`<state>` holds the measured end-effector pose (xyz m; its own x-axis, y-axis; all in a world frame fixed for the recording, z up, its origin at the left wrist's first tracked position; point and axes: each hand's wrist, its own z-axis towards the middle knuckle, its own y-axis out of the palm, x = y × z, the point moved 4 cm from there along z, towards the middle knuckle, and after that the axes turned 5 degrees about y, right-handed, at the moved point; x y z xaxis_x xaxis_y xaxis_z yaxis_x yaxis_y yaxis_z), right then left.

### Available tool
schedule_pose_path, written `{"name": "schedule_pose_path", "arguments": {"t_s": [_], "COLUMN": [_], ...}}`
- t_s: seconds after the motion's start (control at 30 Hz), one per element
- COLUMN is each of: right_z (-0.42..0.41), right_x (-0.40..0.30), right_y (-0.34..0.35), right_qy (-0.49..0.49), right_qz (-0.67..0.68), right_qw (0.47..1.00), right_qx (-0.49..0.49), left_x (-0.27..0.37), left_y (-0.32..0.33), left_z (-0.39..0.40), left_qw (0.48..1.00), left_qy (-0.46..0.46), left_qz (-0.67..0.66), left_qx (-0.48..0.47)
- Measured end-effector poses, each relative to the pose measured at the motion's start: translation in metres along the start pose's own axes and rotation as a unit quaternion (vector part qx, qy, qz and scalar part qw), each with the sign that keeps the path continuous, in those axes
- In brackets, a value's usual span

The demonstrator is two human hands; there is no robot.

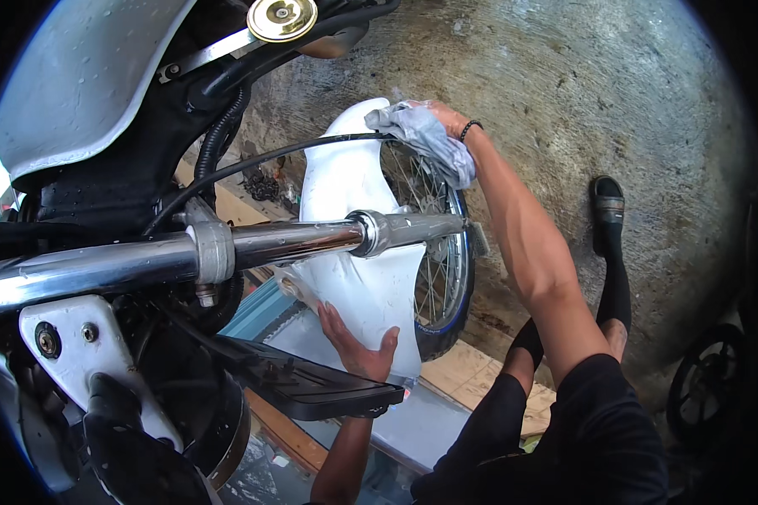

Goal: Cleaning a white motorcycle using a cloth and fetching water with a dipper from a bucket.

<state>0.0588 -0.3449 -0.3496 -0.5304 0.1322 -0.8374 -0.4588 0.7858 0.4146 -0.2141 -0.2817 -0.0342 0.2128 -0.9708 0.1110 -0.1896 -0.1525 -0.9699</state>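
A motorcycle's white front fender [344,170] curves over its spoked front wheel [442,271]. Bunched in my right hand [445,117] is a damp-looking grey cloth [426,136], held at the fender's upper end beside the tyre. My left hand [357,350] lies against the lower part of the fender, thumb spread away from the fingers; a black plastic part covers some of its wrist. Between the hands, the chrome fork tube [290,243] crosses over the fender. A black cable [271,151] arcs past the fender and reaches the cloth.
White bodywork [95,82] with water drops and a round gold-coloured disc [282,16] are at upper left. The black plastic part [309,382] juts out near my left wrist. Rough wet concrete [543,95] spreads to the right. Another wheel [707,379] stands at the right edge.
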Motion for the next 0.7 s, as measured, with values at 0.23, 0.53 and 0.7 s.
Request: {"name": "schedule_pose_path", "arguments": {"t_s": [0.23,0.53,0.7], "right_z": [-0.029,0.064,0.037], "right_x": [-0.040,0.036,0.013], "right_y": [0.053,-0.004,-0.023], "right_qy": [0.007,0.098,-0.014], "right_qz": [-0.187,-0.261,-0.010], "right_qw": [0.979,0.918,0.900], "right_qx": [0.080,0.281,0.436], "left_x": [-0.004,0.005,-0.012], "left_y": [-0.001,0.008,0.004], "left_z": [-0.002,-0.004,-0.003], "left_qw": [0.999,0.999,0.999], "left_qy": [0.002,-0.001,-0.016], "left_qz": [0.036,0.033,0.025], "left_qx": [0.003,0.008,0.011]}}
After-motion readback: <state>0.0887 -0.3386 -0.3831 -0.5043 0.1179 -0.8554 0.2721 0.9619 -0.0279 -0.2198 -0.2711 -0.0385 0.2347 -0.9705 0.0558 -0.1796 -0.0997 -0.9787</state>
